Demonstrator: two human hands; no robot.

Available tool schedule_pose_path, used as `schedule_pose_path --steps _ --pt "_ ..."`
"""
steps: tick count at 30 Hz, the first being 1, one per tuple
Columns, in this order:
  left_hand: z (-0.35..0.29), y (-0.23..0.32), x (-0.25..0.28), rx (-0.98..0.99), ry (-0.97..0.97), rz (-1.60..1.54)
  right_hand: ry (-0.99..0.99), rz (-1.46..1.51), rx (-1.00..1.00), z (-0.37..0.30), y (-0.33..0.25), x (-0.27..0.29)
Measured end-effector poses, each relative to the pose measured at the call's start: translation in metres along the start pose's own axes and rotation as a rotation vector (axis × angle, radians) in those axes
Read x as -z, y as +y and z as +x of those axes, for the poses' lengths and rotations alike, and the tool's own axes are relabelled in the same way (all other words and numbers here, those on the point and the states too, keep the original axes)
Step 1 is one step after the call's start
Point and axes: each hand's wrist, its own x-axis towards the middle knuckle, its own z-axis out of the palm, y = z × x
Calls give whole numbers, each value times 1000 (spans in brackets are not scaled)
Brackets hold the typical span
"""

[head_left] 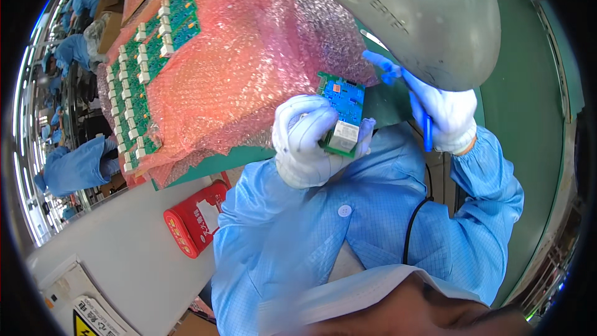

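Note:
My left hand (311, 140), in a white glove, grips a small circuit board (345, 101) by its lower end, near the middle of the view. The board's face is blue with a green edge, and a white block-shaped component (343, 136) sits at its near end. To the right, my gloved right hand (444, 115) is closed around a slim blue tool (428, 132); its handle end points down toward me. The tool's kind cannot be made out. My right hand is beside the board, apart from it, just below the grey lamp head.
A large grey lamp head (435, 18) overhangs the green bench (528, 118). Pink bubble wrap (230, 68) covers the left side, with rows of circuit boards (134, 96) on it. A red box (196, 218) stands at lower left, on a pale surface (124, 242). People in blue work beyond.

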Motion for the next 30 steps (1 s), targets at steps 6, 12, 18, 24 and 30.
schedule_pose_path --steps 6,12,18,24,30 --pt "35 -13 17 -155 99 106 272 -15 108 32 -18 20" --pt "44 -17 26 -140 63 84 131 -15 141 33 -16 14" --pt "45 -30 26 -109 85 42 115 841 -106 32 -1 -10" --pt "44 -30 27 -39 94 3 73 1686 -403 20 -2 -29" --pt "46 -33 36 -57 -38 49 36 2378 -678 10 2 -37"
